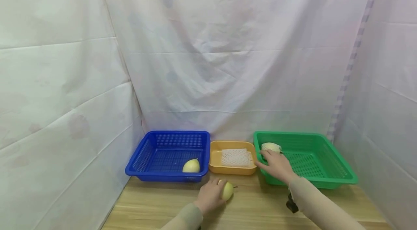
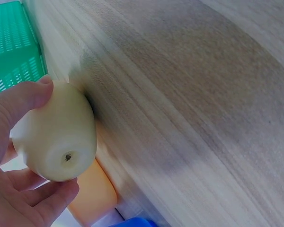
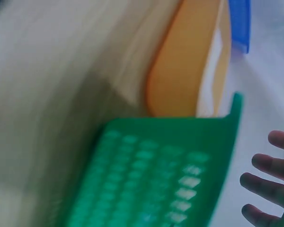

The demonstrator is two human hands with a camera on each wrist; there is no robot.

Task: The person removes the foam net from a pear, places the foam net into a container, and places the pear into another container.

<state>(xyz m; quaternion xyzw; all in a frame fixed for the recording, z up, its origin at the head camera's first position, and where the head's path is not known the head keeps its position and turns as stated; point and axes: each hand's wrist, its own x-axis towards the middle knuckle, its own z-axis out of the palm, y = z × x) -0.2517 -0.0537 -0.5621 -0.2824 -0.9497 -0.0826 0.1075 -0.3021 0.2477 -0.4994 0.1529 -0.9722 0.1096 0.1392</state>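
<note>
Yellow-green pear (image 1: 228,191) is on the near side of the orange tray (image 1: 232,170), stem pointing right, close to the wood-grain tabletop (image 1: 260,206); whether it touches the wood cannot be told. Left hand (image 1: 211,195), in a pale sleeve (image 1: 190,216), grips it: thumb on one side, remaining fingers curved round the other, parted only to the width of the fruit. Left wrist view: base of the pear faces the camera, small dark mark in its hollow.

Right hand (image 1: 277,165), also pale-sleeved, with a dark object (image 1: 292,204) below the wrist, is just right of the orange tray, over the left part of the green basket (image 1: 320,180). Its fingers are spread apart, nearly straight, holding nothing (right wrist view). Fingertips are near a netted fruit (image 1: 270,146) in that basket; contact cannot be told.

Orange tray: shallow, holds white foam netting (image 1: 236,157) lying flat.

Blue basket (image 1: 164,177): just left of the orange tray. A second pear (image 1: 191,166) rests inside, in the near corner toward the tray, stem up. Green basket: just right of the orange tray, netted fruit by its tray-side wall.

White cloth (image 1: 208,41), creased and faintly spotted, hangs behind the orange tray.
</note>
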